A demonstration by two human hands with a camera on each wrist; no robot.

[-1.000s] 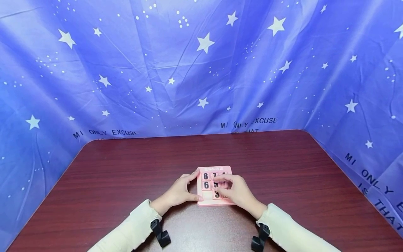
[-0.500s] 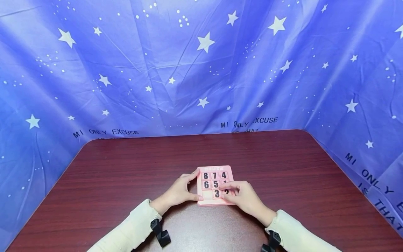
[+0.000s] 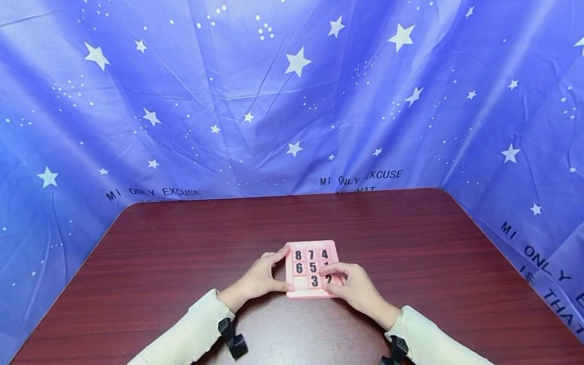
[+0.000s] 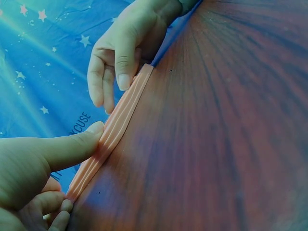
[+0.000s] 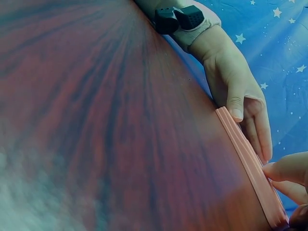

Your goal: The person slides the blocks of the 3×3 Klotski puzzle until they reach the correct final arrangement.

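A pink number slide puzzle (image 3: 302, 294) lies on the table in the head view. Its tiles read 8, 7, 4 in the far row and 6, 5 in the middle, with the tile right of the 5 mostly covered. In the near row, an empty slot (image 3: 300, 283) sits left of the 3 and 2. My left hand (image 3: 255, 279) holds the puzzle's left side, thumb at the near corner and fingers along the edge. Over the right-hand tiles is my right hand (image 3: 358, 288), index fingertip by the covered tile and thumb at the 2. Both wrist views show the layered puzzle edge (image 4: 118, 120) from the side.
The dark red wooden table (image 3: 205, 233) spreads around the puzzle. Behind and beside it hangs a blue curtain (image 3: 255, 101) with white stars and printed lettering. Each pale sleeve (image 3: 187, 329) has a black camera (image 3: 232, 338) strapped at the wrist.
My right hand has shifted right and towards me, off the 7 and 5, uncovering the 4 and part of the 2. The left hand and the puzzle have stayed put.
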